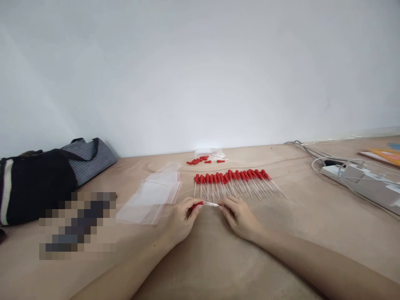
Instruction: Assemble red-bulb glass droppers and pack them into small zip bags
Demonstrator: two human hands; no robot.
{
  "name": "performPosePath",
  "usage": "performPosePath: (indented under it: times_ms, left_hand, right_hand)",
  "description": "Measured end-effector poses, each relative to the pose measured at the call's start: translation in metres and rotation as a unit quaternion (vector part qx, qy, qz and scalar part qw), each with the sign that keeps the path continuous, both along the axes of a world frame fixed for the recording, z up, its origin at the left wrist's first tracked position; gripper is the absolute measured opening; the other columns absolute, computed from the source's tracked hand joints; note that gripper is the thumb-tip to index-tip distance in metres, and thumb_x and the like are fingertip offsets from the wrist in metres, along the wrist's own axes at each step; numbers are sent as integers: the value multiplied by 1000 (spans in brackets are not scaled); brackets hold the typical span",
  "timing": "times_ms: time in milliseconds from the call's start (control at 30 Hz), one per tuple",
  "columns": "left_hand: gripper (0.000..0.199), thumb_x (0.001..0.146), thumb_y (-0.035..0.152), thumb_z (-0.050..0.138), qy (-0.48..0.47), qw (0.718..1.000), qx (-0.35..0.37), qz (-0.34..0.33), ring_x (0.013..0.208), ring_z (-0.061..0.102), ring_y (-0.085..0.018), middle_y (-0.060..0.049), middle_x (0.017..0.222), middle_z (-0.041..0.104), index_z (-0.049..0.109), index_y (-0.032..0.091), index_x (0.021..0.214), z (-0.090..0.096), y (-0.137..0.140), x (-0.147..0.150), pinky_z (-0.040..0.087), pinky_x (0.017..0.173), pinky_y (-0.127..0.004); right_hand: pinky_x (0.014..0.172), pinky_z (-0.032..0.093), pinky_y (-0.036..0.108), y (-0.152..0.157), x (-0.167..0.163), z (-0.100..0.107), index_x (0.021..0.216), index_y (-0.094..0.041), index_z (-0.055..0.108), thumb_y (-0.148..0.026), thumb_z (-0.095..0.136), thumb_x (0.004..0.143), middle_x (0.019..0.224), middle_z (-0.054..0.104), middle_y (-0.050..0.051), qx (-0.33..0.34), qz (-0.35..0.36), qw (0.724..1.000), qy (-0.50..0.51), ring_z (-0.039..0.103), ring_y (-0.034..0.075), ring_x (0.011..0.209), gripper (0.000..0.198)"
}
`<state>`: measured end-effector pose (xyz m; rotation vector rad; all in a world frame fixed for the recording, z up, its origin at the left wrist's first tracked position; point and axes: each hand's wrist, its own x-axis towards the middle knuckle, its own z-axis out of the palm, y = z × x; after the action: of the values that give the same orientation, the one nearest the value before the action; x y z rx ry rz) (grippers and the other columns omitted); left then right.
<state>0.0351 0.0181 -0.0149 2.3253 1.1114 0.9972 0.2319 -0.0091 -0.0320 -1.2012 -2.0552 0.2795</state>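
Left hand at lower centre, fingers curled in and thumb pressed up, and it has hold of a red rubber bulb! Right hand, just across from it, comes to a narrow pinch at the far end of a clear tube, so 1 slim piece spans the gap between the 2 hands, lying nearly level, below the centre of the frame. Right above them, a slanting row of red-topped droppers, tips toward the hands; higher up, loose red bulbs near the wall; and to the left, flat clear bags with red lines along their edges.

How does it handle? Very light, I'd judge, with a soft, squeezable, grippy bulb and a stiff, smooth tube that could slip in dry fingers. If that tube is glass, and I can't tell, the thin tip is the fragile part, so take it by the thick end near the bulb and push straight, no bending!

Any writing? Nothing legible on bulbs, tube or bags, and the pixelated patch at lower left hides whatever lies there
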Motion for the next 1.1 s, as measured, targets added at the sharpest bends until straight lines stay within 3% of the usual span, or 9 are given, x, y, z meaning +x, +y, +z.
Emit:
performPosePath:
  times_ms: [100,267,500,700,867,1100]
  left_hand:
    - [16,82,22,46,-2,1000,12,1,70,57,-14,-1,76,62,61,18,84,-1,0,1,44,65,-25]
    - [15,81,21,47,-31,999,17,14,74,59,-15,-2,79,64,62,18,85,-4,0,-1,46,67,-26]
    - [16,77,22,52,-60,998,6,17,75,61,-16,-3,82,67,65,19,86,-5,-3,-1,49,70,-27]
    - [19,74,24,55,-106,989,-94,48,82,62,-19,-4,87,68,66,19,89,-8,-2,2,48,77,-31]
    - [23,69,26,60,-184,962,-203,13,77,62,-17,-5,83,68,62,15,89,-8,2,2,50,71,-28]
    - [17,67,25,62,-190,959,-210,-17,71,62,-16,-4,76,68,63,15,81,-8,1,2,50,68,-27]
  right_hand:
    - [68,32,29,-1,-2,1,83,-19,57,-19,39,85,73,57,2,7,-3,1000,-9,51,14,71,17]
    - [69,29,30,-4,-6,2,100,-22,57,-15,39,85,76,58,3,28,3,1000,-11,51,14,70,25]
    - [64,26,27,-3,-5,6,97,-20,61,-9,40,81,67,55,1,71,13,997,-21,46,12,61,28]
    - [64,24,27,-1,-3,2,98,-17,60,-6,39,79,66,52,1,146,15,989,-24,44,11,60,31]
    - [63,22,28,3,1,-2,103,-18,58,-1,38,74,62,48,-1,212,27,976,-42,40,10,57,39]
    - [62,19,29,6,8,6,102,-20,59,0,36,68,64,50,0,210,41,971,-110,40,11,58,45]
